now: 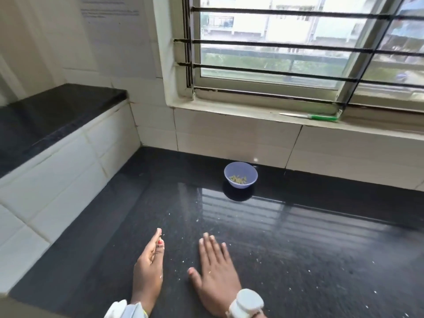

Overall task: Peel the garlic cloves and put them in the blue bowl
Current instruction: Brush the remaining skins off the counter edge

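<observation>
The blue bowl (240, 174) stands on the black counter (298, 237) near the tiled back wall, with several pale yellowish peeled garlic cloves (238, 178) in its bottom. My left hand (150, 265) is on edge at the counter's near side, its fingers straight and pointing forward, holding nothing that I can make out. My right hand (214, 269) lies flat, palm down, fingers spread on the counter, a white watch on its wrist. Both hands are well short of the bowl.
Small white flecks of garlic skin (259, 260) are scattered over the counter around my hands. A green-handled knife (309, 116) lies on the window sill at the back right. A raised black ledge (46, 118) with white tiles runs along the left.
</observation>
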`<act>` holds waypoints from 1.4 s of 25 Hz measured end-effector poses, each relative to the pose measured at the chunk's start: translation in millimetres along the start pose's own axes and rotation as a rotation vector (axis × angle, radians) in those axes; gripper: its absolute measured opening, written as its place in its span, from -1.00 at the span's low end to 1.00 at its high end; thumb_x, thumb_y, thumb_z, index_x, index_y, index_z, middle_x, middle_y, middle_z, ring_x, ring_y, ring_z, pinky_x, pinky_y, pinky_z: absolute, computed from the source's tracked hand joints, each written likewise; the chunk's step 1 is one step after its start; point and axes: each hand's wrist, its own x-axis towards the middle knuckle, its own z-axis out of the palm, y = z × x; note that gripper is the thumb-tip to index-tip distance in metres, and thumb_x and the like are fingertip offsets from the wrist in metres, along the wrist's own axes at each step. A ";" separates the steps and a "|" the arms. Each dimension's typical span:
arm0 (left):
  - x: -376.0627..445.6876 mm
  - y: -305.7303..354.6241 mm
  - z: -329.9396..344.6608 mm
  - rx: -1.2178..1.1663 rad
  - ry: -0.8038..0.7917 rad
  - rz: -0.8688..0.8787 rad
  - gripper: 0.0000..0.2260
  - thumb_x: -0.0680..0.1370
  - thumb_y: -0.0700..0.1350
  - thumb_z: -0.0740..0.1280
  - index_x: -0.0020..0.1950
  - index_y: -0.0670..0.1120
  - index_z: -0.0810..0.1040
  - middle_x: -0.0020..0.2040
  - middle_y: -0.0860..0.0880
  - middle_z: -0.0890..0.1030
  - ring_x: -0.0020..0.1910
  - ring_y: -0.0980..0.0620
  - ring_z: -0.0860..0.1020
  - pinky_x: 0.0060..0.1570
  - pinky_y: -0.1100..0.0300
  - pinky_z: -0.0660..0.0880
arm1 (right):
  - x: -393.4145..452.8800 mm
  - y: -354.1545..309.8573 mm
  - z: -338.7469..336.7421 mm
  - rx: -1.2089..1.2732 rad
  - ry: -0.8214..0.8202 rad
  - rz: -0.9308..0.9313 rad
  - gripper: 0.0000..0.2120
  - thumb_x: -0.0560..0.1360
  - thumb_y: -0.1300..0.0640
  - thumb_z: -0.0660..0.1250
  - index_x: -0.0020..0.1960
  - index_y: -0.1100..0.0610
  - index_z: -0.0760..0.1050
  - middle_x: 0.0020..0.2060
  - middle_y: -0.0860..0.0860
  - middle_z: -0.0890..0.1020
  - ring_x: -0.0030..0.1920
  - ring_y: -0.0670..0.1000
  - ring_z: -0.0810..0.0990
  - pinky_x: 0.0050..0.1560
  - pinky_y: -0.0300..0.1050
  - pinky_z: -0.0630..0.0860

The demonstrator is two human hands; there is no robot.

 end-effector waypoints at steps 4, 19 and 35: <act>20.7 -6.3 -24.1 0.166 0.000 0.060 -0.60 0.57 0.03 0.18 0.40 0.02 0.40 0.37 0.14 0.42 0.39 0.10 0.35 0.33 0.22 0.28 | 15.8 -4.6 -20.8 -0.099 0.023 -0.294 -0.42 0.64 -0.21 -0.12 0.47 0.09 0.31 0.46 -0.08 0.36 0.48 -0.09 0.26 0.50 -0.11 -0.10; 33.6 -41.2 -42.2 0.430 -0.031 0.264 -0.50 0.50 0.21 0.07 0.36 0.04 0.45 0.36 0.28 0.36 0.34 0.41 0.25 0.36 0.50 0.06 | 102.7 -60.1 -61.7 0.022 -0.025 0.031 -0.79 0.53 0.33 0.14 0.06 0.21 0.52 0.07 0.15 0.56 0.11 0.17 0.55 0.02 -0.04 0.44; 33.1 -34.3 -47.3 0.236 -0.026 0.255 -0.53 0.52 0.22 0.08 0.41 0.15 0.29 0.42 0.25 0.33 0.41 0.30 0.26 0.40 0.25 0.21 | 133.6 -48.9 -18.0 -0.164 -0.017 -0.294 -0.30 0.57 -0.25 -0.28 0.59 0.12 -0.01 0.52 -0.03 -0.12 0.58 0.04 -0.02 0.52 -0.02 -0.22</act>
